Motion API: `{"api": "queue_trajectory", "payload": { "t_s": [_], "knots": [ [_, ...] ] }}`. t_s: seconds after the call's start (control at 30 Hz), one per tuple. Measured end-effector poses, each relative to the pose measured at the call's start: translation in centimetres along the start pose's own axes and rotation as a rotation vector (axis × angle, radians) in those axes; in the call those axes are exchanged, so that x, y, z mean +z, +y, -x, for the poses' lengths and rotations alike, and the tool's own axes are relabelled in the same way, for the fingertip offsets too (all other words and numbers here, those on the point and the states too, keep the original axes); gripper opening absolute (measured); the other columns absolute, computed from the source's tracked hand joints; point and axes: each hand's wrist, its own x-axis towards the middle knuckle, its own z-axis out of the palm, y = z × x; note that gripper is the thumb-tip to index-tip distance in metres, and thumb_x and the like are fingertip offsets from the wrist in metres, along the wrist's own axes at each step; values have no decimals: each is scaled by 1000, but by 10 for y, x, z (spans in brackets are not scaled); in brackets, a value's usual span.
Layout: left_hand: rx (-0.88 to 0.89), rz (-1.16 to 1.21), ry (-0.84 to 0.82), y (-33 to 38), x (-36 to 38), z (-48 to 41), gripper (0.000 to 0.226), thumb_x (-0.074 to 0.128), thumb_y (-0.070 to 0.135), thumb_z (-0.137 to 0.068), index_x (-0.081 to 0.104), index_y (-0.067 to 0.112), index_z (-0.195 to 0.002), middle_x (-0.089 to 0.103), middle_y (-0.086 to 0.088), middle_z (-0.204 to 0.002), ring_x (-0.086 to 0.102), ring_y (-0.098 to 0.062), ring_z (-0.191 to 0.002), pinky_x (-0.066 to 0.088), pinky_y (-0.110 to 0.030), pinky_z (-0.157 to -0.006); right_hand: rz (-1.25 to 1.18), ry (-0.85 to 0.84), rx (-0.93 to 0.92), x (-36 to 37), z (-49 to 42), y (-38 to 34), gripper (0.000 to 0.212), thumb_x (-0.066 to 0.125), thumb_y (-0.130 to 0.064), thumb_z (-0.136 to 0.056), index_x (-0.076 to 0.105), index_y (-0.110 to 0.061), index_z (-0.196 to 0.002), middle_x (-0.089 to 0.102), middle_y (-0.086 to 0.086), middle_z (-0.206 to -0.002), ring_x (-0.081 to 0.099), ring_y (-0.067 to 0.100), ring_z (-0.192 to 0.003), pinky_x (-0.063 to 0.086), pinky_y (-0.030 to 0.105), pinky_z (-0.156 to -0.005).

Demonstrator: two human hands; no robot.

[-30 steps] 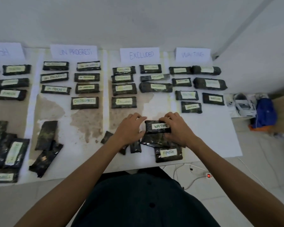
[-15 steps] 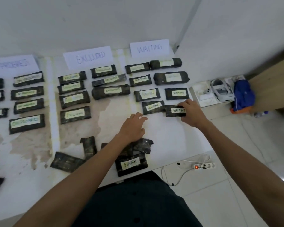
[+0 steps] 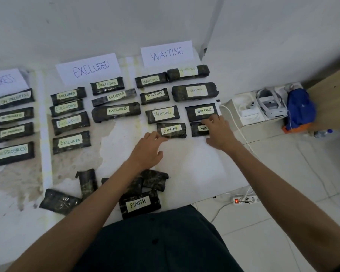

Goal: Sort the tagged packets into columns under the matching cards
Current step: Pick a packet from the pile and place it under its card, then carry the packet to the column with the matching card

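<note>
The white WAITING card [image 3: 167, 53] stands at the back wall with dark packets tagged WAITING in two columns below it. My right hand [image 3: 220, 132] rests with straight fingers on the lowest right packet [image 3: 197, 129] and covers half of its tag. My left hand [image 3: 147, 152] is open and spread, its fingertips touching the lower left corner of the neighbouring WAITING packet [image 3: 171, 130]. To the left, the EXCLUDED card [image 3: 88, 68] heads two columns of packets. A packet tagged FINISH [image 3: 138, 203] lies at the near edge among face-down packets [image 3: 59, 201].
ON PROGRESS packets [image 3: 13, 114] fill the far left. The table's right edge runs just past my right hand, with a white cable [image 3: 238, 126] along it. On the floor are a power strip [image 3: 245, 199], a boxed white headset [image 3: 269, 103] and a blue bag [image 3: 299, 108].
My right hand carried the WAITING packet from the near pile to the bottom of the right WAITING column and laid it down. My left hand moved forward to the neighbouring packet. The view swung right.
</note>
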Motion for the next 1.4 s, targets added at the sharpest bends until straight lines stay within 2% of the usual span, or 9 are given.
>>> {"api": "queue_trajectory", "payload": {
  "t_s": [0.27,0.4,0.6,0.67,0.77,1.0,1.1,1.2,1.4],
  "knots": [
    [-176,-21,-150,-38,1,105,68,72,41,-70,49,22,-131,43,-7,-131,39,-28,-120,39,-41,-100,-363,-236,-298,28,64,-116,59,70,-29,-78,47,-19,-132,43,9,-130,45,27,-116,42,41,-98],
    [-191,-77,-234,-50,10,126,83,69,52,-64,39,28,-137,35,-6,-136,34,-28,-123,37,-44,-98,-142,-276,-468,49,74,-157,68,75,-34,-71,45,-17,-130,44,12,-122,45,29,-103,44,39,-83],
    [-208,-106,-142,-53,5,128,66,64,30,-76,41,23,-137,42,-6,-131,39,-29,-119,33,-41,-98,21,-102,-502,53,79,-164,51,59,1,-75,47,-7,-125,46,18,-120,45,35,-100,39,40,-73],
    [-234,-88,-113,-55,1,130,63,62,26,-76,43,20,-136,45,-7,-129,41,-29,-116,33,-40,-97,-82,-108,-466,50,77,-158,48,56,1,-77,50,-7,-123,49,16,-118,47,34,-98,42,39,-76],
    [-262,-38,-68,-59,-5,130,61,61,25,-77,44,18,-135,48,-8,-125,45,-29,-112,39,-41,-94,-441,-181,-239,38,70,-147,31,54,-2,-83,61,-7,-114,60,13,-110,55,27,-97,45,31,-82],
    [-283,-3,-106,-61,-14,123,51,60,29,-81,51,20,-130,52,-7,-123,48,-27,-109,41,-40,-94,-858,-271,67,21,60,-133,25,62,-7,-85,64,-13,-109,62,3,-96,56,6,-69,40,9,-49],
    [-297,94,-64,-54,-16,118,56,60,26,-83,43,20,-136,50,-8,-126,46,-26,-113,41,-39,-96,-948,-300,93,18,59,-139,26,63,-6,-85,64,-13,-110,64,6,-99,59,9,-72,48,16,-55],
    [-316,228,11,-47,-21,113,68,62,19,-83,29,17,-143,44,-9,-131,43,-24,-118,41,-34,-95,-1016,-336,104,16,57,-147,26,64,-7,-85,63,-17,-109,66,10,-101,61,17,-78,56,36,-74],
    [-73,-68,92,-47,-24,105,75,70,19,-74,37,13,-140,45,-10,-137,42,-30,-124,39,-43,-100,-1099,-368,98,6,48,-163,29,63,-6,-87,61,-17,-113,66,13,-106,64,21,-86,56,40,-80]
  ]
}}
